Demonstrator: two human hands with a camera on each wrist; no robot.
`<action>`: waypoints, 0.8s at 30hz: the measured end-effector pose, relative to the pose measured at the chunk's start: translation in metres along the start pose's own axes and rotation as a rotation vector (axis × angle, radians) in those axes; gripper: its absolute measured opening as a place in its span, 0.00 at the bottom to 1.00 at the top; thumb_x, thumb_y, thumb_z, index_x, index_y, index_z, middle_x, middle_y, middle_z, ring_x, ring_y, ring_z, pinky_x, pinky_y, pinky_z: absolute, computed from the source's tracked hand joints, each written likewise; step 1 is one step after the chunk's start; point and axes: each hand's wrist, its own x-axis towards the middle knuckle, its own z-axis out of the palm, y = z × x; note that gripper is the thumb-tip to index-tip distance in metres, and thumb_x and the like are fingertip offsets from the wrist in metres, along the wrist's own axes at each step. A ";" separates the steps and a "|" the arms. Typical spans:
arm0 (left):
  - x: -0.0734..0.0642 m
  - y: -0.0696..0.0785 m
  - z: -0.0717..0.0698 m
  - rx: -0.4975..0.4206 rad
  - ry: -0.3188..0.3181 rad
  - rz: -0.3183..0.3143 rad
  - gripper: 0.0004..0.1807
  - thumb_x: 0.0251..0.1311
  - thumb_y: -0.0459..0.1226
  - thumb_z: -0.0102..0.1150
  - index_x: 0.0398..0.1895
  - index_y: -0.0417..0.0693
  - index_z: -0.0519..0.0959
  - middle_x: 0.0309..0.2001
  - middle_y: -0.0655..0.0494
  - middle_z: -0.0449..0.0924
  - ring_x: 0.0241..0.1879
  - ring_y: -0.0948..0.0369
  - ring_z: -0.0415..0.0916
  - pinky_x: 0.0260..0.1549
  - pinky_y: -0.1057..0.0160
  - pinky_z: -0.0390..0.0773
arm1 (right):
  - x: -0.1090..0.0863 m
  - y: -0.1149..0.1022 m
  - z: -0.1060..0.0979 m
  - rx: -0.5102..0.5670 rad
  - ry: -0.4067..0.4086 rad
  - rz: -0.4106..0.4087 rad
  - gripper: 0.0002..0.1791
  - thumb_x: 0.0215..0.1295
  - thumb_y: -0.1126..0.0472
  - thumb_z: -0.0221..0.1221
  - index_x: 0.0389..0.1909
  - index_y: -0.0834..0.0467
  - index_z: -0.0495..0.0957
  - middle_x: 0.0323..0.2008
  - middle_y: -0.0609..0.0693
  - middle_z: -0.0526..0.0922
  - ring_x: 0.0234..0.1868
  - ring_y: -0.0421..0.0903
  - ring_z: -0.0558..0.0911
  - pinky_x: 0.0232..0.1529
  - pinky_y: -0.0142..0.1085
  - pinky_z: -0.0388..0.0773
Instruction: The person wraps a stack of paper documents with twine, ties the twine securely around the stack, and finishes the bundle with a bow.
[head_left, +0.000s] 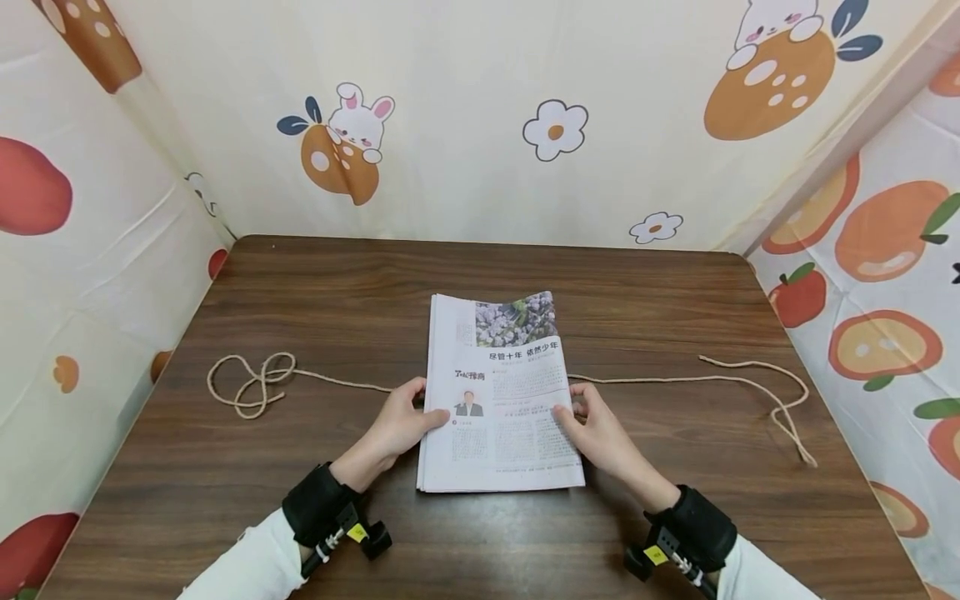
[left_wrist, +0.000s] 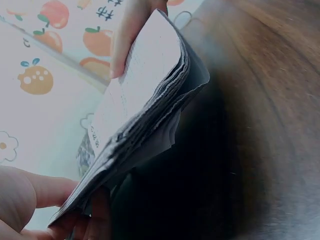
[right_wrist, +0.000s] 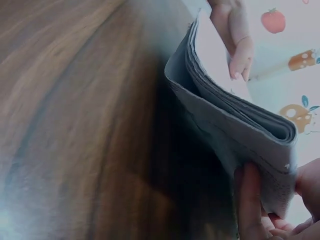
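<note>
A folded stack of newspaper (head_left: 517,433) lies over the middle of a cream-coloured rope (head_left: 667,380) on the wooden table. My left hand (head_left: 405,421) grips its left edge, thumb on the top page and fingers beneath. On the opposite edge my right hand (head_left: 596,429) holds it the same way. The right wrist view shows the thick fold of the newspaper (right_wrist: 240,120) with fingers (right_wrist: 250,200) under it. In the left wrist view the layered loose edges of the newspaper (left_wrist: 145,120) tilt up above the dark tabletop. The rope's middle stretch is hidden under the paper.
The rope's left end lies in a loose looped coil (head_left: 262,383), and its right end bends back in a curve (head_left: 787,408). Printed cloth walls (head_left: 465,167) with fruit and rabbits enclose the brown table (head_left: 337,275) at the back and sides.
</note>
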 end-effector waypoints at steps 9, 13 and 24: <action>0.004 -0.012 0.001 0.055 0.009 -0.003 0.17 0.53 0.29 0.60 0.48 0.37 0.73 0.39 0.45 0.74 0.29 0.60 0.78 0.29 0.63 0.75 | 0.002 0.012 0.004 -0.191 0.040 -0.005 0.18 0.65 0.58 0.54 0.50 0.63 0.63 0.26 0.49 0.76 0.24 0.40 0.74 0.25 0.30 0.67; 0.006 -0.017 0.001 0.130 0.033 0.006 0.17 0.52 0.31 0.62 0.46 0.38 0.74 0.38 0.47 0.75 0.29 0.60 0.75 0.28 0.64 0.73 | 0.003 0.018 0.005 -0.238 0.062 -0.008 0.19 0.64 0.58 0.54 0.50 0.63 0.65 0.26 0.47 0.76 0.25 0.40 0.74 0.26 0.30 0.67; 0.008 -0.024 -0.003 0.239 0.107 0.035 0.22 0.51 0.33 0.63 0.50 0.38 0.71 0.44 0.44 0.73 0.32 0.58 0.71 0.31 0.64 0.70 | 0.002 0.034 0.008 -0.263 0.083 -0.070 0.23 0.64 0.62 0.54 0.57 0.62 0.62 0.29 0.50 0.76 0.15 0.40 0.72 0.16 0.32 0.71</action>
